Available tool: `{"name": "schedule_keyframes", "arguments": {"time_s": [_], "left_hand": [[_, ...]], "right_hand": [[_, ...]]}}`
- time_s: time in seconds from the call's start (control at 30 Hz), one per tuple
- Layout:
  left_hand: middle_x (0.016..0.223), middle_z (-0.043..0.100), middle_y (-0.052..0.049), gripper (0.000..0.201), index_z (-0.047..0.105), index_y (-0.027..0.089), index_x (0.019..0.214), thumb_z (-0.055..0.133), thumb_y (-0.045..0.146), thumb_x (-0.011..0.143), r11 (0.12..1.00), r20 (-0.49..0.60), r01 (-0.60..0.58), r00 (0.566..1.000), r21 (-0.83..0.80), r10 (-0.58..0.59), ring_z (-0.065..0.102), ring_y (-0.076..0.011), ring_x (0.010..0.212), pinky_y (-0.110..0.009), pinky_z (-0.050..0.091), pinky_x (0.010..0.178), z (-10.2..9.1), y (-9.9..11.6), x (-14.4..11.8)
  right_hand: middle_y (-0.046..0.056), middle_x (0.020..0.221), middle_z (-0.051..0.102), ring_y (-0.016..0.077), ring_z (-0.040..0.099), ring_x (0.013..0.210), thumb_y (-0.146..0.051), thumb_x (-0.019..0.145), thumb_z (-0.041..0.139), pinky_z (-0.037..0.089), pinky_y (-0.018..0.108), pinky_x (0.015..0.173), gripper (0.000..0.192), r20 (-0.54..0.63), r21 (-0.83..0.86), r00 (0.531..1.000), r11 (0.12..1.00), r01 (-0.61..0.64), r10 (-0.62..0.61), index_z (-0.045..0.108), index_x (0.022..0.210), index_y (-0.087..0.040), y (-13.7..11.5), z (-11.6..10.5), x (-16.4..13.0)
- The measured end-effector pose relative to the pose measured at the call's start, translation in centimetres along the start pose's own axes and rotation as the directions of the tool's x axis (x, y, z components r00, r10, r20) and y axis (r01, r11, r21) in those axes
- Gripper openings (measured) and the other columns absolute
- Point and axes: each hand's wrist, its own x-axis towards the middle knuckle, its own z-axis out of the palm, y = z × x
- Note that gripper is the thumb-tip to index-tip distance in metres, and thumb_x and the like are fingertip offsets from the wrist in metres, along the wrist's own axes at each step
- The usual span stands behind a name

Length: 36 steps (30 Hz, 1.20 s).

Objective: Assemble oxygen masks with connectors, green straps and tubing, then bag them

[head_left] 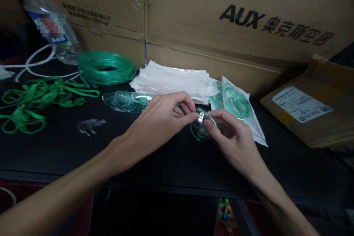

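Between my hands is a clear green-tinted oxygen mask, held just above the black table. A shiny metal nose strip shows at its upper edge. My left hand is closed, thumb and forefinger pinched at the strip's left end. Fingers of my right hand grip the mask's right rim, the thumb beside the strip. More clear masks lie nested in a row behind my left hand, which partly covers them. Several thin clear bent pieces rest on the table to the left.
Green elastic straps lie in a tangle at left, near coiled green tubing and a plastic bottle. White pouches are stacked behind my hands. Packaged tubing and a cardboard box sit right. Large cartons form the back.
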Motion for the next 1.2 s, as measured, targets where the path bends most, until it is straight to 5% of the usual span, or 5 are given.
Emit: {"name": "schedule_keyframes", "arguments": {"time_s": [0.17, 0.3, 0.47, 1.0, 1.2], "left_hand": [[0.075, 0.075, 0.003, 0.017, 0.075, 0.022, 0.087, 0.068, 0.037, 0.09, 0.998, -0.038, 0.065, 0.997, -0.009, -0.065, 0.069, -0.0124, 0.067, -0.02, 0.048, 0.062, 0.1, 0.8, -1.8], [0.077, 0.075, 0.002, 0.018, 0.078, 0.023, 0.088, 0.066, 0.036, 0.091, 0.987, 0.024, 0.143, 0.99, -0.078, -0.141, 0.066, -0.0138, 0.065, -0.022, 0.047, 0.061, 0.5, 0.6, -2.7], [0.066, 0.069, 0.002, 0.02, 0.077, 0.021, 0.089, 0.063, 0.035, 0.091, 0.9, 0.099, 0.332, 0.943, -0.283, -0.317, 0.064, -0.0141, 0.059, -0.023, 0.048, 0.058, 1.2, 0.8, -3.1], [0.069, 0.067, 0.0, 0.028, 0.074, 0.017, 0.091, 0.063, 0.044, 0.091, 0.735, 0.142, 0.39, 0.915, -0.555, -0.378, 0.06, -0.0111, 0.05, -0.022, 0.049, 0.049, 2.9, 0.7, -4.4], [0.082, 0.07, -0.003, 0.033, 0.077, 0.018, 0.092, 0.064, 0.048, 0.09, 0.774, 0.133, 0.372, 0.925, -0.512, -0.357, 0.06, -0.0098, 0.052, -0.022, 0.049, 0.051, 3.2, 0.5, -4.9]], "right_hand": [[0.0, 0.083, 0.071, 0.0163, 0.067, 0.077, -0.028, 0.092, 0.063, 0.053, 0.025, 0.068, 0.013, 0.001, -0.038, 1.0, 0.999, -0.012, 0.012, 0.067, 0.102, -0.02, -0.2, 0.2, -0.2], [0.005, 0.109, 0.075, 0.0215, 0.07, 0.098, -0.028, 0.095, 0.06, 0.055, 0.032, 0.085, 0.03, 0.063, -0.095, 0.998, 0.996, -0.005, 0.011, 0.066, 0.124, -0.022, -0.2, 0.4, -0.5], [0.007, 0.117, 0.076, 0.0236, 0.071, 0.103, -0.033, 0.097, 0.058, 0.054, 0.035, 0.093, 0.027, 0.051, -0.155, 0.999, 0.988, 0.016, -0.008, 0.073, 0.115, -0.02, 0.0, 0.6, -0.8], [0.008, 0.089, 0.081, 0.0222, 0.076, 0.071, -0.027, 0.09, 0.06, 0.06, 0.029, 0.066, 0.023, -0.043, -0.317, 0.967, 0.921, 0.226, -0.252, 0.078, 0.102, -0.018, -0.3, 0.8, -1.3], [0.007, 0.088, 0.081, 0.0271, 0.078, 0.072, -0.042, 0.086, 0.063, 0.062, 0.028, 0.056, 0.03, -0.041, -0.309, 0.986, 0.94, 0.144, -0.164, 0.08, 0.099, -0.021, 0.8, 0.5, -1.0]]}}
